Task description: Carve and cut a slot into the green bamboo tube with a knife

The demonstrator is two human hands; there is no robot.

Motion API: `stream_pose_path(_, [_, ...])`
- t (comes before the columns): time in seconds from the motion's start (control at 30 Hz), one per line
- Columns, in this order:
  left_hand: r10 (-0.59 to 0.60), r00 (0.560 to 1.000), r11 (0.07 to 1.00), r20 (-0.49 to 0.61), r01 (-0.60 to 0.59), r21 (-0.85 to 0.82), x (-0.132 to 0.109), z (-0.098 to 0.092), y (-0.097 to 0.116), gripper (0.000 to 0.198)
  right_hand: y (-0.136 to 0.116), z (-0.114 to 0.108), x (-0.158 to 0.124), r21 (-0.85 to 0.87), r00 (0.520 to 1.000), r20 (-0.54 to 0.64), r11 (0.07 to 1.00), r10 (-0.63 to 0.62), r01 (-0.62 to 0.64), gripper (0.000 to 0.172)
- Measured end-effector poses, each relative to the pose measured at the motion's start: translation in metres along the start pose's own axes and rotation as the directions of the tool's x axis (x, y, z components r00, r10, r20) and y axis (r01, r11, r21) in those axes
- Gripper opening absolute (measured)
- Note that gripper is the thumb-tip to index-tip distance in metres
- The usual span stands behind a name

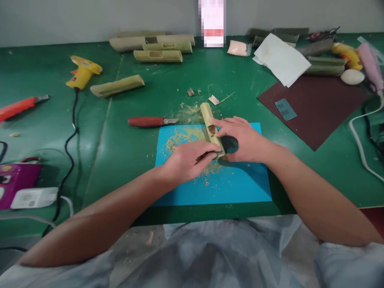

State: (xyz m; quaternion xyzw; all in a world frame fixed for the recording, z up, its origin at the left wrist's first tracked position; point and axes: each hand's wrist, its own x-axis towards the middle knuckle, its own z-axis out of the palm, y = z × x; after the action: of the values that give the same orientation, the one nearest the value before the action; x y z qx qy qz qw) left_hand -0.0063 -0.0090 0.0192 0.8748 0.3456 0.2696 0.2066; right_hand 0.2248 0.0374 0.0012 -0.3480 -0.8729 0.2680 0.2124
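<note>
A pale bamboo tube (206,112) with a notch cut in its upper side lies tilted over a blue sheet (246,188). My right hand (240,138) grips it from the right, thumb and fingers about its middle and near end. My left hand (192,160) is closed in a pinch at the near end; a small, thin greyish thing shows at its fingertips, too hidden to name. Bamboo shavings (183,138) lie strewn on the sheet and beyond its far edge. To the left rests a red-handled knife (150,121), its blade pointing right.
Further left are a yellow glue gun (82,74), a single bamboo piece (117,86) and a red cutter (21,108). Several bamboo pieces (157,56) line the back. On the right lie a dark brown sheet (318,108), white paper (282,60) and a white egg-shaped object (352,77).
</note>
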Motion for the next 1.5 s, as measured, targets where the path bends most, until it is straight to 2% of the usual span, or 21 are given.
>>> stream_pose_path(0.3, [0.191,0.980,0.975,0.057,-0.197,0.104,-0.006,0.000,-0.014,0.024,0.000,0.000,0.000,0.012,1.000,-0.010,1.000,0.008,-0.008,0.051])
stream_pose_path(0.43, [0.163,0.980,0.969,0.114,-0.180,0.167,-0.011,-0.005,-0.013,0.028,-0.001,0.000,0.000,0.017,1.000,0.003,1.000,0.000,0.000,0.050])
stream_pose_path(0.63, [0.133,0.989,0.988,0.059,-0.137,0.066,-0.005,0.002,-0.011,0.024,-0.004,-0.003,0.001,-0.002,1.000,0.020,1.000,0.016,-0.016,0.066])
stream_pose_path(0.7, [0.139,0.989,0.990,0.041,-0.140,0.033,-0.002,0.003,-0.011,0.023,-0.005,-0.003,0.002,-0.010,1.000,0.017,1.000,0.015,-0.015,0.063])
stream_pose_path(0.83, [0.110,0.990,0.994,0.083,-0.110,-0.003,-0.004,-0.001,-0.010,0.023,-0.005,-0.002,0.003,-0.003,1.000,0.026,1.000,0.001,-0.001,0.055])
stream_pose_path(0.93, [0.069,0.995,0.997,0.071,-0.070,0.009,-0.006,-0.003,-0.008,0.021,-0.004,-0.002,0.003,0.001,1.000,0.015,1.000,-0.002,0.002,0.056])
stream_pose_path(1.1, [0.073,0.997,0.997,0.039,-0.073,-0.001,-0.003,0.003,-0.005,0.022,-0.004,-0.003,0.003,-0.013,1.000,0.018,1.000,0.013,-0.013,0.050])
stream_pose_path(1.2, [0.043,0.999,0.998,0.028,-0.044,0.040,-0.008,0.002,-0.005,0.022,-0.006,-0.004,0.004,0.003,0.999,0.031,1.000,0.020,-0.020,0.056])
stream_pose_path(1.5, [0.171,0.985,0.971,0.035,-0.174,0.166,-0.016,0.002,-0.013,0.022,-0.008,-0.005,0.003,0.007,0.999,0.027,1.000,0.020,-0.020,0.061])
